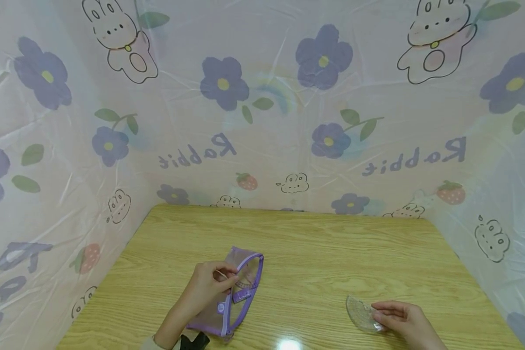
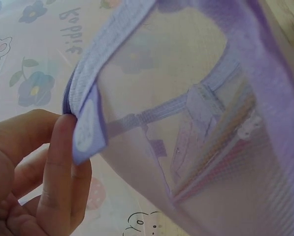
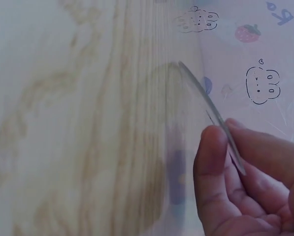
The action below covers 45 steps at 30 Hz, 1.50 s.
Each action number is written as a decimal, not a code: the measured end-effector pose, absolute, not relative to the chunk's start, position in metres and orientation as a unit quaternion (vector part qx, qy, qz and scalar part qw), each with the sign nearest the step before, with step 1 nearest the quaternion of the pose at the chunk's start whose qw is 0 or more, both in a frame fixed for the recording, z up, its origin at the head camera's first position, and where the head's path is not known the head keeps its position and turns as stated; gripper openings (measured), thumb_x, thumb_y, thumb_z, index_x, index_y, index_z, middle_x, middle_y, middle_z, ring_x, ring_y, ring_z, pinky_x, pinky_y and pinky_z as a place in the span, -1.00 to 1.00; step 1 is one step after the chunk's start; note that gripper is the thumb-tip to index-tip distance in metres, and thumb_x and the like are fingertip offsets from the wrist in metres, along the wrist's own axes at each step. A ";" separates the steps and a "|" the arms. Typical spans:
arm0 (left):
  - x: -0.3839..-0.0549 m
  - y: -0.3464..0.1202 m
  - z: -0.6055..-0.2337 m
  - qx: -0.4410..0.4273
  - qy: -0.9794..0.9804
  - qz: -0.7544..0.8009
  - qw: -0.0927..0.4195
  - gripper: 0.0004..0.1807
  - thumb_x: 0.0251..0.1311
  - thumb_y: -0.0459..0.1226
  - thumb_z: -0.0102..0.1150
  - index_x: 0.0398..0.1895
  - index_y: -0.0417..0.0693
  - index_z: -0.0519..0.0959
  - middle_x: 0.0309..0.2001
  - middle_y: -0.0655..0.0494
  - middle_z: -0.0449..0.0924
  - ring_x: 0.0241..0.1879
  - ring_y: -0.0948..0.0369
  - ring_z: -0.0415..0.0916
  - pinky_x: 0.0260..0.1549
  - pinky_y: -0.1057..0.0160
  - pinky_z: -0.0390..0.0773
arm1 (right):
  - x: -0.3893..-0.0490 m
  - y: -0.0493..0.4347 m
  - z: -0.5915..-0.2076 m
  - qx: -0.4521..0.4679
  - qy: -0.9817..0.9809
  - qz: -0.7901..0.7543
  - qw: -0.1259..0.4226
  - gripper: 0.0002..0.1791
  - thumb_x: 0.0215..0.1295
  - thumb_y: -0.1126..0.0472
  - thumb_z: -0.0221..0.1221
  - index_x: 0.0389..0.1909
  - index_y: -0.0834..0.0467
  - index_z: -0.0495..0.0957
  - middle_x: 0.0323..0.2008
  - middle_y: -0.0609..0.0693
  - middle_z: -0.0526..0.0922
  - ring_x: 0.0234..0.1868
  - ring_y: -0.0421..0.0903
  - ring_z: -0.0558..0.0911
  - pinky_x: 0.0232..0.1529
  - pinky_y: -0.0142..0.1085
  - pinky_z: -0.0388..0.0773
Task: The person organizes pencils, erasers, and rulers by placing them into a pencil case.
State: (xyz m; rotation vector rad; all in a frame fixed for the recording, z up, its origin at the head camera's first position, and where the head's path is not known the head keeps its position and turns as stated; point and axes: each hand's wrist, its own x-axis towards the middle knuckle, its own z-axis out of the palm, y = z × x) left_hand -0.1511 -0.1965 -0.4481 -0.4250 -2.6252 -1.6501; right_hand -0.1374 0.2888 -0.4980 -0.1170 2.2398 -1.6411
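Observation:
A see-through pencil pouch with purple trim point(image 1: 207, 313) lies on the left part of the table, its zipped mouth spread apart. My left hand point(image 1: 206, 286) pinches the rim of that mouth between thumb and fingers, beside a small purple tab point(image 2: 90, 132) in the left wrist view. Through the mesh show a purple-wrapped item point(image 1: 242, 295) and other flat pieces, too blurred to name. To the right, my right hand point(image 1: 408, 322) pinches a clear half-round protractor point(image 1: 358, 313) by one end. In the right wrist view the protractor point(image 3: 202, 93) appears nearly edge-on, held above the table.
The wood-grain table point(image 1: 315, 253) extends between and beyond both hands. A printed curtain point(image 1: 271, 126) with flowers and rabbits encloses the back and both sides. A black strap piece point(image 1: 194, 341) sits at my left wrist, by the pouch's near end.

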 end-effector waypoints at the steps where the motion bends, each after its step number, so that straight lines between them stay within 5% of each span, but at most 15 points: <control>1: -0.151 -0.196 -0.448 -0.135 -0.839 -0.527 0.006 -0.83 0.23 -0.37 0.35 -0.18 -0.32 0.67 -0.39 -0.01 0.67 -0.53 0.22 0.64 -0.50 0.14 0.73 | -0.138 0.289 -0.498 -0.039 0.793 -0.581 0.179 -0.52 0.44 0.27 0.18 0.11 0.64 0.42 -0.08 0.21 0.69 -0.19 -0.24 0.69 -0.19 -0.32 0.70; 45: -0.151 -0.195 -0.454 -0.150 -0.841 -0.519 0.009 -0.82 0.23 -0.37 0.34 -0.18 -0.34 0.66 -0.38 0.04 0.66 -0.51 0.25 0.65 -0.50 0.33 0.71 | -0.143 0.257 -0.499 -0.005 0.730 -0.659 0.180 -0.57 0.39 0.26 0.24 0.12 0.50 0.51 -0.08 0.05 0.72 -0.13 -0.20 0.69 -0.11 -0.33 0.68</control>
